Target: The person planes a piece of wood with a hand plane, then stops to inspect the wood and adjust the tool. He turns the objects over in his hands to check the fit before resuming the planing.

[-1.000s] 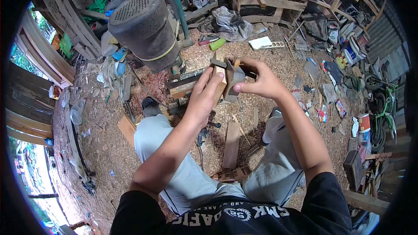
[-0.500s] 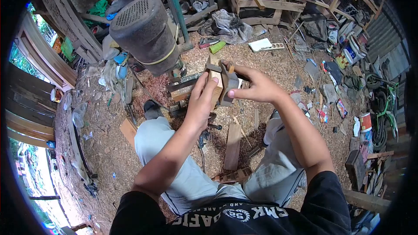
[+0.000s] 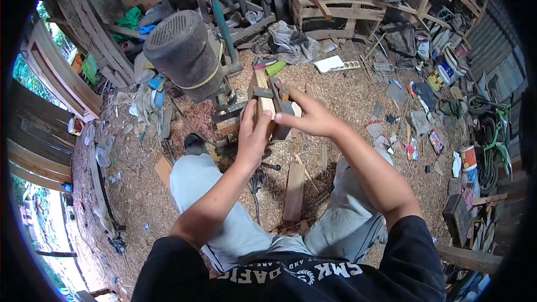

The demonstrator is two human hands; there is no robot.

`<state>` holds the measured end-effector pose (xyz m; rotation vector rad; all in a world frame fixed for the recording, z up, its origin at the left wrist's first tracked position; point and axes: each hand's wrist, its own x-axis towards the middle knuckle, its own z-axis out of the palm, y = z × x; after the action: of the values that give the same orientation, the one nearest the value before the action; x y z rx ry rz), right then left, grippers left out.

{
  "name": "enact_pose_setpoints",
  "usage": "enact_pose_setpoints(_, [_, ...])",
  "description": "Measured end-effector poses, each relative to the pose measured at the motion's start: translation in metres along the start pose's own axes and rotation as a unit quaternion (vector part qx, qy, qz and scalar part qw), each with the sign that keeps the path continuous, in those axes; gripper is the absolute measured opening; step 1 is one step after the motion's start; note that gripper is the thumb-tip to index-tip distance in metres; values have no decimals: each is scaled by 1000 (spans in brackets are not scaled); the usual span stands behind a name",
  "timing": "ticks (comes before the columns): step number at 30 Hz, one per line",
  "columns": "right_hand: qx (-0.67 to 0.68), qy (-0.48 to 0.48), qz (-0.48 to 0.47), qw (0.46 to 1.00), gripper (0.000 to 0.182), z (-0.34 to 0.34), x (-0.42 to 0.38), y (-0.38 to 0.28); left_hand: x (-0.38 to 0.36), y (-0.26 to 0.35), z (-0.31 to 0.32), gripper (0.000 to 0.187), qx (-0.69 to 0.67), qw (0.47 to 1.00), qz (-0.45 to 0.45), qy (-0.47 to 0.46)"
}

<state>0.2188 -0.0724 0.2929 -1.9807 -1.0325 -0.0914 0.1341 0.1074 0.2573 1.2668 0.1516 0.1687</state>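
Note:
My left hand (image 3: 253,137) is closed around a light wooden block (image 3: 262,78), its thumb along the near face. My right hand (image 3: 310,114) grips a dark tool (image 3: 283,132) that looks like a marking gauge. The body of this tool lies against the block's right side, and a short dark bar (image 3: 263,93) crosses the block's top. A small orange-brown piece (image 3: 284,96) sticks out near my right fingers. Just left of and below the hands, a wooden piece (image 3: 227,127) sits on a dark support. The palms and some fingertips are hidden.
A large dark drum-shaped machine (image 3: 182,50) stands at the upper left beside a green pole (image 3: 221,17). Between my legs lies a plank (image 3: 294,190) on shavings. A white power strip (image 3: 335,65), a wooden bench (image 3: 335,14) and a small green bike (image 3: 495,140) are farther off.
Both hands have moved slightly left with the block and the tool. The block and tool are turned, showing more of the block's top. My right fingers are more spread.

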Motion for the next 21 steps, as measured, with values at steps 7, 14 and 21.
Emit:
enact_pose_setpoints(7, [316, 115, 163, 928, 49, 9, 11, -4, -2, 7, 11, 74, 316, 906, 282, 27])
enact_pose_setpoints(14, [364, 140, 191, 901, 79, 4, 13, -5, -2, 15, 22, 87, 374, 857, 354, 7])
enact_pose_setpoints(21, [304, 138, 137, 932, 91, 3, 6, -16, -3, 6, 26, 93, 337, 875, 348, -19])
